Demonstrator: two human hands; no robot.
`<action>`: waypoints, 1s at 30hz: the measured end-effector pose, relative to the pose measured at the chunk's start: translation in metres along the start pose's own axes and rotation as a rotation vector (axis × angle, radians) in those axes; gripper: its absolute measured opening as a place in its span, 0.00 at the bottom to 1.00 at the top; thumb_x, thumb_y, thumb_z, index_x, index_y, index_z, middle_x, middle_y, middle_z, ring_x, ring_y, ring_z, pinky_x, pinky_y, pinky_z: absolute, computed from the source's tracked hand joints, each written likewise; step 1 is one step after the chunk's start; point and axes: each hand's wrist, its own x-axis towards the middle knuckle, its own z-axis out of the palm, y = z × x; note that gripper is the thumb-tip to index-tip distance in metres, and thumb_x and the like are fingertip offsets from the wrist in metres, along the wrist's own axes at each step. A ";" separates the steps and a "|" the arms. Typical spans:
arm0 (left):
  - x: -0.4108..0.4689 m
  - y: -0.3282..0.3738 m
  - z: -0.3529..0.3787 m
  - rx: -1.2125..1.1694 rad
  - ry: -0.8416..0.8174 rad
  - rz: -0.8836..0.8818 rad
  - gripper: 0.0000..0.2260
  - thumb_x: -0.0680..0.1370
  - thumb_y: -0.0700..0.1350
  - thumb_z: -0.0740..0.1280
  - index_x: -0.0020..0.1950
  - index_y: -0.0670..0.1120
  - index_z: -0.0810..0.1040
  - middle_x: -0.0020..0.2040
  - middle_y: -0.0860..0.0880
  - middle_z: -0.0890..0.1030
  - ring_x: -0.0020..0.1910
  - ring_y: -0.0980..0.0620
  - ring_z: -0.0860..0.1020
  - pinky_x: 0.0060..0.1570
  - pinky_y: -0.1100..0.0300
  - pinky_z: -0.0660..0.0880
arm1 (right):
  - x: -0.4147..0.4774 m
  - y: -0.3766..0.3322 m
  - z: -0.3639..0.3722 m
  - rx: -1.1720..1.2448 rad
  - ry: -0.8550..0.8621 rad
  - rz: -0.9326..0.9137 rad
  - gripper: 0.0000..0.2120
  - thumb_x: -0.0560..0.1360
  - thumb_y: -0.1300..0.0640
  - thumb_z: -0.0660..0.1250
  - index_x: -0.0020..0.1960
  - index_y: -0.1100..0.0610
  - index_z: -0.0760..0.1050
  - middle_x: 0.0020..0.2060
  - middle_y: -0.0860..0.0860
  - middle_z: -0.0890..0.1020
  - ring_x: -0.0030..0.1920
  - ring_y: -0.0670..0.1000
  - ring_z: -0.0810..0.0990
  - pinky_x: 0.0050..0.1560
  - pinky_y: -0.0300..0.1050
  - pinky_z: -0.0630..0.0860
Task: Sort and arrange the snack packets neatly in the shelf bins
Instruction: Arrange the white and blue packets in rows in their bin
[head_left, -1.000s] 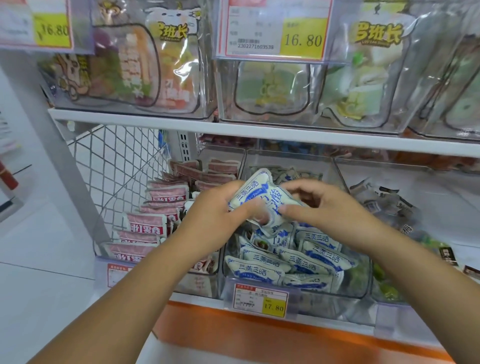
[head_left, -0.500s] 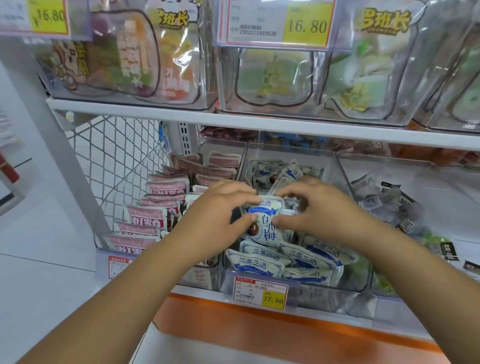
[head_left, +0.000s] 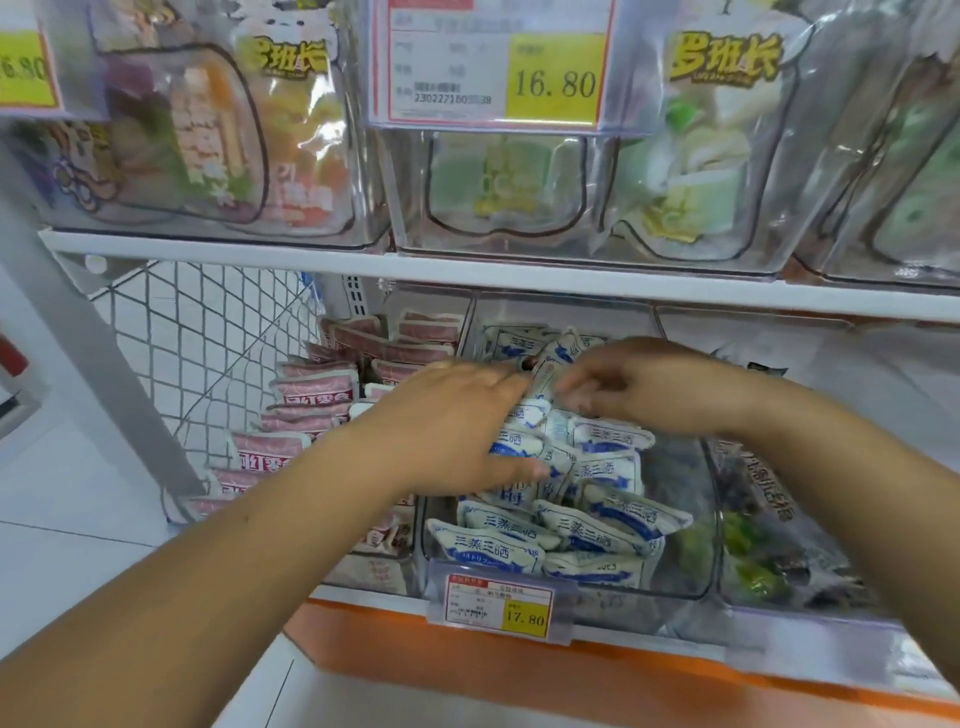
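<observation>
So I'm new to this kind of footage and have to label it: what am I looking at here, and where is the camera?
There is no machine here: a person works with bare hands. The single camera sits on their head, looking forward and down at a shop shelf with clear bins on it. The middle bin holds blue-and-white packets. The bin to its left holds pink packets. A price tag reading 17.80 hangs at the front. The left hand lies on the blue-and-white packets, fingers fairly straight. The right hand reaches in beside it, curled fingers at a packet, but blur hides whether it truly holds one.
</observation>
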 end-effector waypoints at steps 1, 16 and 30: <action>0.006 -0.001 -0.001 0.009 -0.018 0.014 0.37 0.75 0.70 0.56 0.77 0.49 0.57 0.71 0.49 0.69 0.67 0.48 0.69 0.66 0.55 0.64 | 0.008 0.000 -0.001 -0.049 0.015 0.012 0.10 0.79 0.53 0.63 0.59 0.48 0.76 0.53 0.46 0.81 0.53 0.46 0.79 0.57 0.46 0.76; -0.019 0.000 0.014 -0.021 -0.132 0.112 0.30 0.74 0.68 0.36 0.74 0.66 0.57 0.60 0.58 0.77 0.64 0.60 0.71 0.74 0.55 0.41 | 0.028 0.007 0.003 0.026 -0.108 -0.115 0.12 0.78 0.58 0.66 0.59 0.45 0.79 0.53 0.40 0.82 0.48 0.31 0.78 0.50 0.26 0.73; -0.031 -0.003 0.022 -0.040 -0.029 0.179 0.25 0.79 0.63 0.39 0.74 0.64 0.60 0.56 0.59 0.80 0.58 0.58 0.74 0.70 0.54 0.52 | 0.062 0.021 0.016 -0.715 -0.154 -0.207 0.19 0.74 0.45 0.69 0.64 0.39 0.74 0.61 0.46 0.68 0.64 0.49 0.63 0.62 0.47 0.65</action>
